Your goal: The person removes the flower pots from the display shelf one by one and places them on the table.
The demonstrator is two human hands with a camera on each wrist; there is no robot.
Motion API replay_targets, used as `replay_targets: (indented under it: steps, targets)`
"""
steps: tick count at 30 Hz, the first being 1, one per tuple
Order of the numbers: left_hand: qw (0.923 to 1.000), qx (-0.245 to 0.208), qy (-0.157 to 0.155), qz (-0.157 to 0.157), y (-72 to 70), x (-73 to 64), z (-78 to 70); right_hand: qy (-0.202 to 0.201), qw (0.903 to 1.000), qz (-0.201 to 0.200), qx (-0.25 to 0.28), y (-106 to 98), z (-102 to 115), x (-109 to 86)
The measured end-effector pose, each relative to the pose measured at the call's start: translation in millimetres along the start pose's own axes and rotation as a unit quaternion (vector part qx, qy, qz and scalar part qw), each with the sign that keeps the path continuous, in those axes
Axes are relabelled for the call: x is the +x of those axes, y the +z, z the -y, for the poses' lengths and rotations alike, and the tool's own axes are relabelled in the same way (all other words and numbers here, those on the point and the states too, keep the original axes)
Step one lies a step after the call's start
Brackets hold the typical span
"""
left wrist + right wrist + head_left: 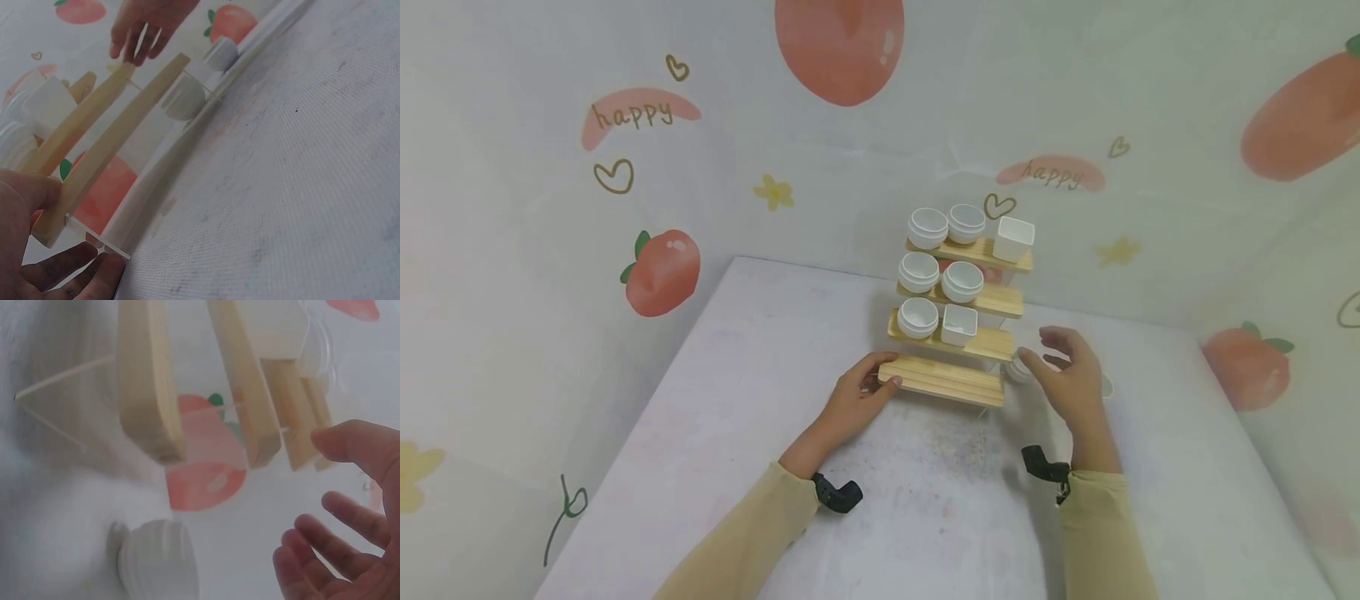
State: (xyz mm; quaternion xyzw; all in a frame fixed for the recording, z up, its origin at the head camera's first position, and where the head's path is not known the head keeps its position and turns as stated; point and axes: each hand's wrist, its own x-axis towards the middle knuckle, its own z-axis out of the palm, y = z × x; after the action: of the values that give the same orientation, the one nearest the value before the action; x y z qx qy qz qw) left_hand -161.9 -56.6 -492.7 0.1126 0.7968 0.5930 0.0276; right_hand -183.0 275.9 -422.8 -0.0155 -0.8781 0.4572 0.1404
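Beige sleeves [748,533] lie nearest; left fingers [882,394] pinch the bottom shelf [947,381]; right fingers [334,545], parted, hover empty alongside.

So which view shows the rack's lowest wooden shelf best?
Head. The lowest shelf shows nearly whole there, top face included; the left hand covers part of one end. Left wrist has it slanting across the frame, mostly edge; right wrist shows only the other end, close up.

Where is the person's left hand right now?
In the head view, the left hand grips the left end of the lowest wooden shelf; the right hand is over past the shelf's right end.
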Motion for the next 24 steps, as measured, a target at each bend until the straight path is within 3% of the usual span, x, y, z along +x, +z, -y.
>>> replay_targets:
  steps: [7, 24]
  targets:
    - [1.0000, -0.004, 0.003, 0.000, -0.1, -0.8, -0.1, -0.029, 0.9995, -0.006, 0.011, 3.5, 8.1, -0.5]
    - [1.0000, -0.002, 0.000, 0.000, 0.8, 0.1, -0.5, -0.065, 0.9946, 0.028, 0.077, 21.2, 21.3, 2.4]
